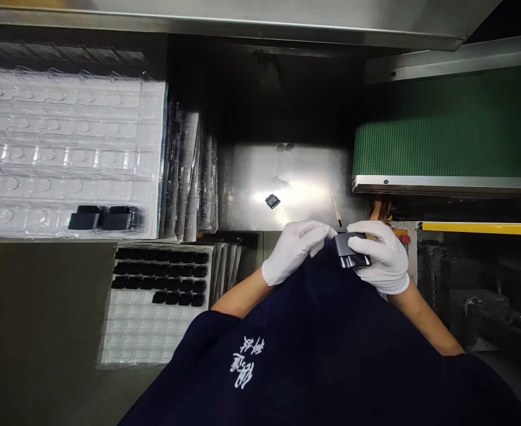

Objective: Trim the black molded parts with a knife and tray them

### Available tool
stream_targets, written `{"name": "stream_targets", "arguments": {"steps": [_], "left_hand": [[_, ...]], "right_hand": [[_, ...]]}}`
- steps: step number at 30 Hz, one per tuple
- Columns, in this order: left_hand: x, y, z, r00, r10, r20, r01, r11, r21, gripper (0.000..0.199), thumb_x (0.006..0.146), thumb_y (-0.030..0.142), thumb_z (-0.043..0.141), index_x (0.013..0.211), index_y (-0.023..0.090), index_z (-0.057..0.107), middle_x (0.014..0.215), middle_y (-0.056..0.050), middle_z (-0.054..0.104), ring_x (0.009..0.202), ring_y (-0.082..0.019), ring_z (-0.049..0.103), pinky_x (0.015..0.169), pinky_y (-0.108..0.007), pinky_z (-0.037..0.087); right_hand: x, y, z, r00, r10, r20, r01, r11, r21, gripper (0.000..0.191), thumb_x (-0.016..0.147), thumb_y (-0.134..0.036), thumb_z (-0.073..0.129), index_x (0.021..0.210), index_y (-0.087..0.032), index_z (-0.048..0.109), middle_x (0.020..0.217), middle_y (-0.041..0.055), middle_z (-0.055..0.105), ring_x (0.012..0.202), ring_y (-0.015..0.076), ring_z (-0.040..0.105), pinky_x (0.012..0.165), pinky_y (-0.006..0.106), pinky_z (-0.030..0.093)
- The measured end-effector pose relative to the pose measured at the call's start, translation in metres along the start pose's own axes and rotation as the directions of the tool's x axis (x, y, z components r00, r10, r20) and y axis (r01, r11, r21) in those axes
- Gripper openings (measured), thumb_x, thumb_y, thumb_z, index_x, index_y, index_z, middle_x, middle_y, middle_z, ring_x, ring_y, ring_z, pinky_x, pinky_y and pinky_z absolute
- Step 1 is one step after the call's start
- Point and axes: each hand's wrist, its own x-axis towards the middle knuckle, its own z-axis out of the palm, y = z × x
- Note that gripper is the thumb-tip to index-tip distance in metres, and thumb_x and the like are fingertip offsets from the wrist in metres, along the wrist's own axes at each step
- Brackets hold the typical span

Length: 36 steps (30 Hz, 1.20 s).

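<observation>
My right hand (pixel 378 254), in a white glove, grips a black plastic part (pixel 345 244) with slots along its lower edge. The thumb lies over the part's face. My left hand (pixel 296 248), gloved too, has its fingers pressed together, their tips close to the part's left corner. Whether anything small is between them is too fine to see. Beyond my hands, a smaller black slotted piece (pixel 272 201) lies on the metal table (pixel 246 177). A slim pointed metal tool (pixel 336 210) rests just past the held part.
To the left, stacked clear trays (pixel 65 142) carry two black parts (pixel 103 219) at the front. A lower tray (pixel 140 331) bears rows of black parts (pixel 160 269). A green conveyor belt (pixel 450 130) stands at the right, and a metal ledge (pixel 242 18) crosses the top.
</observation>
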Motion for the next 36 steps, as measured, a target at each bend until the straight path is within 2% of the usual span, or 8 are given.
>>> {"name": "stream_targets", "arguments": {"steps": [2,5,9,12,18,26,31,36], "left_hand": [[0.002,0.000,-0.002,0.988,-0.113,0.107,0.124,0.986,-0.112,0.037,0.089,0.051,0.074,0.079,0.016,0.074,0.053,0.005,0.045,0.050,-0.009,0.035,0.052,-0.026,0.030],[0.003,0.001,-0.003,0.968,-0.209,0.137,0.234,0.950,-0.205,0.036,0.081,0.045,0.084,0.071,0.016,0.066,0.057,0.005,0.044,0.050,-0.007,0.030,0.050,-0.024,0.023],[0.002,0.003,-0.002,0.974,-0.215,0.066,0.225,0.942,-0.251,0.044,0.080,0.043,0.086,0.062,0.016,0.056,0.053,0.006,0.038,0.047,-0.005,0.028,0.049,-0.024,0.019],[0.001,0.004,-0.003,0.977,-0.212,0.036,0.214,0.944,-0.250,0.045,0.081,0.046,0.084,0.062,0.017,0.057,0.051,0.007,0.037,0.046,-0.005,0.027,0.048,-0.025,0.018],[0.003,-0.008,-0.007,0.982,-0.140,0.129,0.173,0.942,-0.287,0.044,0.088,0.059,0.074,0.075,0.018,0.064,0.044,0.007,0.036,0.043,-0.008,0.030,0.046,-0.025,0.027],[0.010,-0.034,-0.011,0.979,-0.034,0.203,0.059,0.991,-0.118,0.073,0.088,0.086,0.048,0.052,0.024,0.038,0.039,0.004,0.027,0.037,-0.013,0.038,0.042,-0.032,0.040],[0.009,-0.024,-0.010,0.982,-0.116,0.151,0.145,0.969,-0.199,0.061,0.089,0.067,0.066,0.053,0.022,0.046,0.040,0.003,0.039,0.039,-0.013,0.039,0.043,-0.031,0.037],[0.010,-0.021,0.000,0.971,-0.174,0.163,0.212,0.942,-0.261,0.050,0.087,0.060,0.073,0.062,0.021,0.054,0.040,0.005,0.043,0.040,-0.010,0.036,0.047,-0.028,0.032]], "right_hand": [[0.002,0.003,0.000,0.996,-0.070,0.055,0.076,0.992,-0.104,0.045,0.076,-0.006,0.073,0.114,-0.030,0.069,0.107,0.0051,0.074,0.092,0.0213,0.072,0.078,0.036,0.060],[0.004,0.003,0.006,0.994,-0.080,0.074,0.088,0.991,-0.106,0.050,0.078,-0.001,0.067,0.117,-0.033,0.068,0.101,0.0030,0.074,0.092,0.0207,0.072,0.078,0.037,0.061],[-0.005,0.001,0.018,0.997,0.077,-0.015,-0.076,0.996,0.052,0.063,0.081,0.000,0.063,0.136,-0.033,0.063,0.109,0.0040,0.077,0.100,0.0219,0.075,0.084,0.039,0.064],[-0.015,-0.001,0.023,0.970,0.229,-0.078,-0.225,0.973,0.060,0.057,0.084,-0.003,0.066,0.134,-0.031,0.067,0.109,0.0023,0.078,0.093,0.0204,0.077,0.081,0.034,0.065],[-0.013,-0.011,0.026,0.912,0.402,-0.082,-0.378,0.901,0.214,0.047,0.088,-0.009,0.069,0.129,-0.030,0.070,0.112,0.0021,0.079,0.095,0.0207,0.077,0.088,0.038,0.066],[0.014,-0.024,0.025,0.970,0.242,-0.018,-0.235,0.956,0.178,0.052,0.085,-0.006,0.067,0.131,-0.031,0.067,0.108,0.0031,0.078,0.091,0.0216,0.076,0.079,0.037,0.065],[0.021,-0.013,0.015,0.987,0.067,0.144,-0.086,0.988,0.131,0.071,0.081,-0.001,0.056,0.144,-0.034,0.057,0.101,0.0019,0.075,0.087,0.0196,0.073,0.072,0.033,0.061],[0.014,0.002,0.004,0.975,0.067,0.210,-0.067,0.998,-0.007,0.042,0.083,-0.009,0.063,0.118,-0.031,0.068,0.097,0.0031,0.072,0.089,0.0211,0.070,0.074,0.035,0.059]]}}
